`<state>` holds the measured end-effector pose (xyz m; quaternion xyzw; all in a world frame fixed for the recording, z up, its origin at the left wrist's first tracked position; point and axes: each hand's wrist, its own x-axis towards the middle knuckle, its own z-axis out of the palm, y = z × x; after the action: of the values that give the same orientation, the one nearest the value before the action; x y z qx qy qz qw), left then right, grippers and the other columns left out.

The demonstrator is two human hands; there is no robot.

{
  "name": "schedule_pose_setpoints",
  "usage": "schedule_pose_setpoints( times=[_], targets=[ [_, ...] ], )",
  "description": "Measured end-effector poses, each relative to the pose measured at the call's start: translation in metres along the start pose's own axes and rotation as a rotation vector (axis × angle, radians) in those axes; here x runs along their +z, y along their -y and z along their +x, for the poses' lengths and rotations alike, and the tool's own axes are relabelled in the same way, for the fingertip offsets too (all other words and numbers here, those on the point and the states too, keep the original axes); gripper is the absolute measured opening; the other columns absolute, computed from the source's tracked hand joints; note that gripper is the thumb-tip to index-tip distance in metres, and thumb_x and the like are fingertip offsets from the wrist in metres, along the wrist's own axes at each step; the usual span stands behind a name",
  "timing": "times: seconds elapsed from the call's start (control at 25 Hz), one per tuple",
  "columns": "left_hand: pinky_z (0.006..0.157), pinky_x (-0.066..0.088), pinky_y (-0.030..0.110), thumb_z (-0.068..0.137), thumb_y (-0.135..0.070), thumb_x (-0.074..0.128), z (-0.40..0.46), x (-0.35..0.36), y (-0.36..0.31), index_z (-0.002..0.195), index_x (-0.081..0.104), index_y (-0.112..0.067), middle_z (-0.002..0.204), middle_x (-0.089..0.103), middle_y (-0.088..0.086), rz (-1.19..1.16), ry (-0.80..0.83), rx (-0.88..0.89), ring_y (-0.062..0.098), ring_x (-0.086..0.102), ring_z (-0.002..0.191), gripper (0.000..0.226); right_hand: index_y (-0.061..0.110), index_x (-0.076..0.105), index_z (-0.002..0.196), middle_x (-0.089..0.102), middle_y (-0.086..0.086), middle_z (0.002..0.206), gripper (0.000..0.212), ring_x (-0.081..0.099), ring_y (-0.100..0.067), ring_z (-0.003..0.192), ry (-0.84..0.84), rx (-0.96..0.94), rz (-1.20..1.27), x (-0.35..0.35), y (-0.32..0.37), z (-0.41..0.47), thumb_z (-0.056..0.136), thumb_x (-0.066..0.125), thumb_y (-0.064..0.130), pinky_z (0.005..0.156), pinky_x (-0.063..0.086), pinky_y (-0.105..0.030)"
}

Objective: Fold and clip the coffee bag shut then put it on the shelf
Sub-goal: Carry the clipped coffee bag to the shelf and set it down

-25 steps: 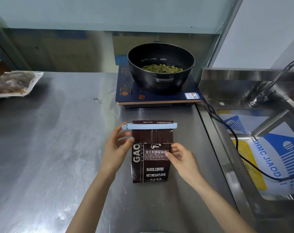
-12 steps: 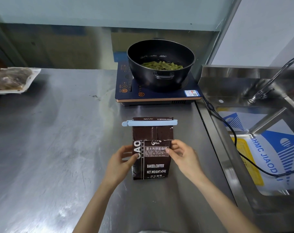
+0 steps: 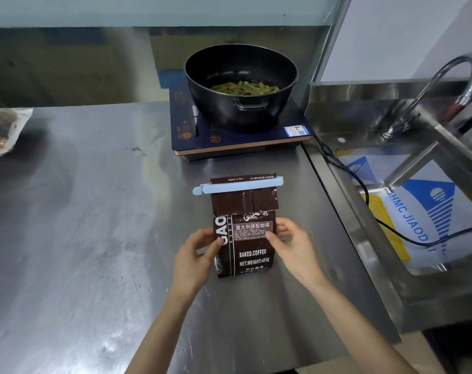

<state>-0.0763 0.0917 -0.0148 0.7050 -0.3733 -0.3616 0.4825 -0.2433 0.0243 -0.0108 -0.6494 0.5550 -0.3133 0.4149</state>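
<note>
A dark brown coffee bag [image 3: 245,228] lies flat on the steel counter [image 3: 94,238], label up, its top pointing away from me. A pale blue clip [image 3: 237,185] is clamped across the folded top. My left hand [image 3: 195,259] grips the bag's left edge at mid-height, thumb on the label. My right hand [image 3: 291,245] grips the right edge, thumb on the front, fingers behind. No shelf is in view.
A black pot of green beans [image 3: 241,82] sits on an induction cooker [image 3: 237,136] just beyond the bag. Its black cord [image 3: 364,195] runs into the sink [image 3: 407,201] at right, under a tap [image 3: 434,90]. A packed food tray [image 3: 2,130] lies far left.
Both hands slid down from near the clip to the bag's middle sides. My left hand left the clip's end. The bag has stayed flat on the counter.
</note>
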Motion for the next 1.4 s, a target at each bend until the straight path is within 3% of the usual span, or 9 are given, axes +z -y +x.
schedule_pose_setpoints(
  times=[0.12,0.24,0.4,0.56,0.76,1.0,1.08,1.32,1.4],
  targets=[
    [0.063,0.041,-0.002,0.080,-0.015,0.062,0.000,0.000,0.002,0.097,0.065,-0.011,0.096,0.067,0.005,-0.006,-0.020,0.008,0.014,0.061,0.087,0.018,0.011,0.064,0.094,0.067,-0.004,0.090,0.014,0.057,0.001,0.075,-0.066,0.024,0.002,0.004,-0.002,-0.008,0.080,0.062,0.009,0.069,0.041,0.001],
    [0.065,0.041,-0.001,0.080,-0.012,0.061,0.000,0.001,0.000,0.101,0.067,-0.010,0.094,0.066,0.004,0.011,-0.018,0.025,0.016,0.062,0.086,0.021,0.010,0.066,0.091,0.068,-0.005,0.087,0.013,0.057,0.003,0.073,-0.138,0.040,-0.008,0.004,0.000,-0.016,0.078,0.064,0.007,0.067,0.040,0.004],
    [0.081,0.047,0.021,0.081,-0.012,0.061,-0.004,0.006,-0.006,0.103,0.067,-0.016,0.088,0.065,0.000,0.042,0.034,0.071,0.009,0.063,0.083,0.024,0.007,0.067,0.093,0.063,-0.001,0.082,0.016,0.057,0.013,0.064,-0.217,0.083,-0.007,-0.005,0.003,-0.030,0.077,0.065,0.006,0.061,0.037,0.006],
    [0.069,0.039,0.001,0.081,-0.015,0.060,-0.010,0.018,-0.017,0.106,0.065,-0.023,0.081,0.062,-0.011,0.088,0.113,0.136,-0.016,0.057,0.071,0.026,0.008,0.068,0.094,0.062,-0.003,0.083,0.018,0.052,0.023,0.064,-0.273,0.107,0.022,-0.024,0.000,-0.045,0.077,0.065,0.005,0.059,0.036,0.005],
    [0.064,0.035,-0.004,0.084,-0.014,0.057,-0.029,0.047,-0.036,0.108,0.063,-0.022,0.079,0.059,-0.004,0.119,0.161,0.212,-0.019,0.054,0.070,0.027,0.011,0.067,0.099,0.061,-0.005,0.087,0.022,0.057,0.011,0.067,-0.335,0.138,0.086,-0.056,-0.009,-0.067,0.078,0.064,0.006,0.061,0.040,0.003],
    [0.063,0.038,-0.002,0.084,-0.012,0.057,-0.069,0.099,-0.057,0.108,0.064,-0.016,0.073,0.056,-0.005,0.118,0.214,0.293,-0.015,0.056,0.064,0.026,0.015,0.069,0.095,0.056,0.009,0.072,0.021,0.055,0.012,0.066,-0.453,0.124,0.084,-0.115,-0.034,-0.103,0.076,0.066,0.006,0.065,0.040,0.001],
    [0.062,0.037,-0.002,0.084,-0.013,0.057,-0.092,0.124,-0.066,0.108,0.064,-0.015,0.072,0.055,-0.007,0.138,0.241,0.322,-0.018,0.055,0.065,0.026,0.015,0.068,0.097,0.053,0.011,0.072,0.022,0.056,0.004,0.066,-0.487,0.150,0.112,-0.141,-0.044,-0.122,0.077,0.065,0.006,0.067,0.042,-0.001],
    [0.064,0.037,0.000,0.084,-0.014,0.057,-0.156,0.193,-0.079,0.107,0.065,-0.021,0.074,0.058,-0.009,0.127,0.336,0.352,-0.014,0.054,0.068,0.025,0.012,0.067,0.101,0.051,0.009,0.074,0.024,0.054,-0.006,0.072,-0.588,0.197,0.142,-0.215,-0.076,-0.183,0.078,0.064,0.005,0.081,0.046,-0.025],
    [0.063,0.036,0.001,0.084,-0.014,0.056,-0.179,0.218,-0.084,0.106,0.065,-0.023,0.072,0.056,-0.009,0.129,0.383,0.362,-0.014,0.054,0.066,0.026,0.011,0.066,0.103,0.052,0.009,0.074,0.025,0.054,-0.003,0.072,-0.631,0.222,0.156,-0.238,-0.089,-0.204,0.079,0.063,0.005,0.076,0.045,-0.014]
  ],
)
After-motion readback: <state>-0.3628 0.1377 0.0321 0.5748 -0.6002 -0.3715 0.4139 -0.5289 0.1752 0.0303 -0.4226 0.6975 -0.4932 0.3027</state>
